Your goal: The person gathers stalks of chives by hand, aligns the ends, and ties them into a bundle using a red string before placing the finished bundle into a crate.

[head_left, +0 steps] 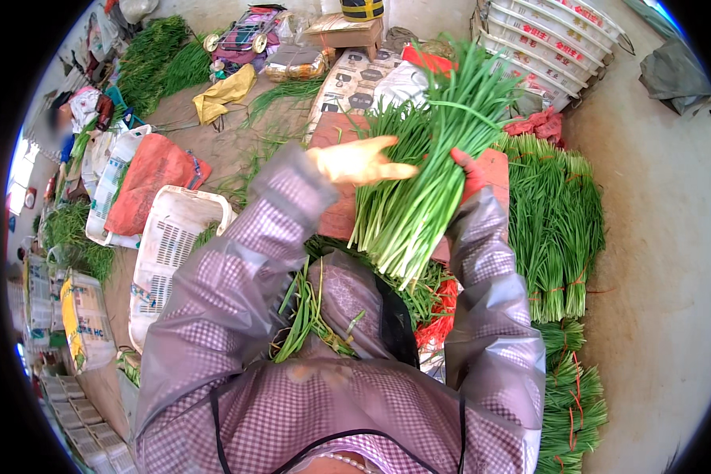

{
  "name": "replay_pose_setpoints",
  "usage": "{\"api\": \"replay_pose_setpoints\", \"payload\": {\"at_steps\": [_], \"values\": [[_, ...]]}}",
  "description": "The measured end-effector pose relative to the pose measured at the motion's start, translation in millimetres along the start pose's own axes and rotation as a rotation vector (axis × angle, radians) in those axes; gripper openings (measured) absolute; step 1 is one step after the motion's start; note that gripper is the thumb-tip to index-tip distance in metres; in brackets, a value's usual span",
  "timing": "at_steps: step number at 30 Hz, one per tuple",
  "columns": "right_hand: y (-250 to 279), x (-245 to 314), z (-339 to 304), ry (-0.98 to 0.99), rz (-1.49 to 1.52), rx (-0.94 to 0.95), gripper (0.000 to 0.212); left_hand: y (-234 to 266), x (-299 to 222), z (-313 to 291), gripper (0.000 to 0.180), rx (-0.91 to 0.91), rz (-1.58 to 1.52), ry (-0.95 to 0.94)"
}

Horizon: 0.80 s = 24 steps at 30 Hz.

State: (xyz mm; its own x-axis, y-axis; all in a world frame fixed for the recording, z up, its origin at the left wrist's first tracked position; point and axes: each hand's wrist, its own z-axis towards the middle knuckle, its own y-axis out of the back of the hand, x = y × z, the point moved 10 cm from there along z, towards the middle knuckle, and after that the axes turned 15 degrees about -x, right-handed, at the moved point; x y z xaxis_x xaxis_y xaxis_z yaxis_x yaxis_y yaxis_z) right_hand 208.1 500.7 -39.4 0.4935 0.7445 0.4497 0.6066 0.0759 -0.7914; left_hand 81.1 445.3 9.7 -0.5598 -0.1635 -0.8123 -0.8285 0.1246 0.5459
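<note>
A thick bunch of long green leaves with pale stems, looking like garlic chives (pixel 423 193), leans up and to the right over a red work surface (pixel 336 209). My right hand (pixel 470 172) is closed round its right side; part of the fingers is hidden by the leaves. On the left of the bunch, my left hand (pixel 363 162) has its fingers apart and holds nothing, its fingertips close to the stems. More chives (pixel 395 122) lie behind it on the surface. Loose chive leaves (pixel 299 320) rest on my lap, and red ties (pixel 438 316) hang below the surface.
Tied chive bundles (pixel 557 229) are stacked along my right. White baskets (pixel 549 51) stand nested at the back right. To the left are a white crate (pixel 178 237) and a red sack (pixel 146 186). Chive heaps (pixel 154 63) lie far left, near another person (pixel 83 110).
</note>
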Motion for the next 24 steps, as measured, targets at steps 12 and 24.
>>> {"api": "replay_pose_setpoints", "payload": {"at_steps": [12, 24], "values": [[91, -64, 128, -0.094, -0.103, -0.358, 0.046, -79, 105, 12, 0.142, -0.183, -0.625, 0.132], [31, 2, 62, 0.98, -1.334, -0.51, 0.098, -67, 161, 8, 0.142, -0.606, 0.056, 0.422]]}}
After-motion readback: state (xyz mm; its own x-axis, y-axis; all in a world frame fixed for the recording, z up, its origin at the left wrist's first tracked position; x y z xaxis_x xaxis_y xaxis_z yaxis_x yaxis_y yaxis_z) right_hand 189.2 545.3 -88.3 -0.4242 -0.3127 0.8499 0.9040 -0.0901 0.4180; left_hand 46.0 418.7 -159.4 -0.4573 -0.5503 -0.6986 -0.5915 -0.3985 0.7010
